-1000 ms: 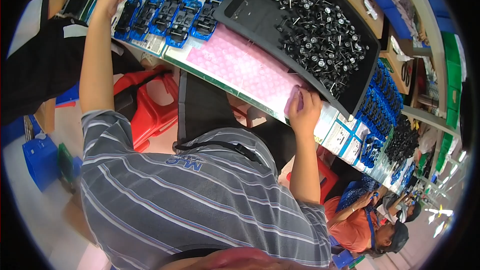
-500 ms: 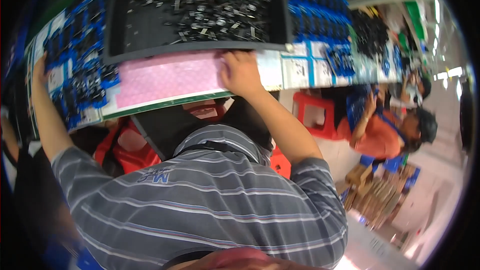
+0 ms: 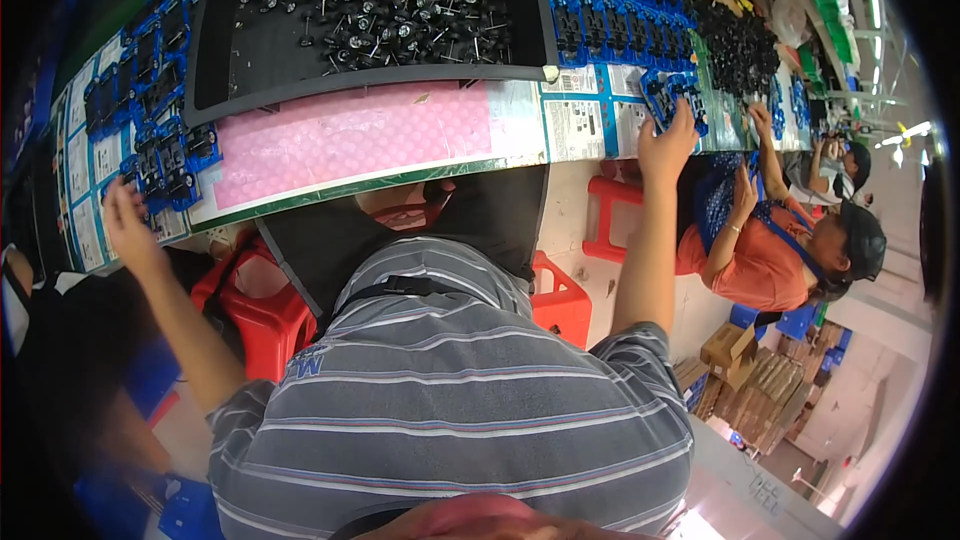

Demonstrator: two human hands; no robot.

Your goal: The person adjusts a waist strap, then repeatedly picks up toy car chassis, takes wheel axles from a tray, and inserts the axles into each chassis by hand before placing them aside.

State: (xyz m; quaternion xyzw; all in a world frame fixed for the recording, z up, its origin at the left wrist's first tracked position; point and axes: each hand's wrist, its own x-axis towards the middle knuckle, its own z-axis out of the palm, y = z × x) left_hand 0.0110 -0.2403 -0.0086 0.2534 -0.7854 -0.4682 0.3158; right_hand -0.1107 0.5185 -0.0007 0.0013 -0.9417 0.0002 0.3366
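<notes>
My left hand [image 3: 132,228] is at the near edge of the table's left side, its fingers stretched out at a group of blue-and-black toy car chassis [image 3: 165,168]. Nothing shows in its grip. To the right, my right hand [image 3: 668,148] reaches to a small group of similar blue-and-black chassis [image 3: 658,94], thumb and fingers apart at their near edge. Between the hands stands a large black tray [image 3: 365,83] with many small black wheels on metal axles [image 3: 400,15] in it. A pink bubble-wrap sheet [image 3: 350,145] lies in front of the tray.
Rows of blue chassis [image 3: 610,20] stand right of the tray, with a heap of black parts [image 3: 735,50] beyond. A co-worker in orange [image 3: 750,270] sits at the right. Red stools [image 3: 265,305] are under the table, and cardboard boxes [image 3: 765,390] are stacked behind.
My right hand has left the tray's near edge and moved right to the chassis there. My left hand has come nearer, from the table's far left to its near edge.
</notes>
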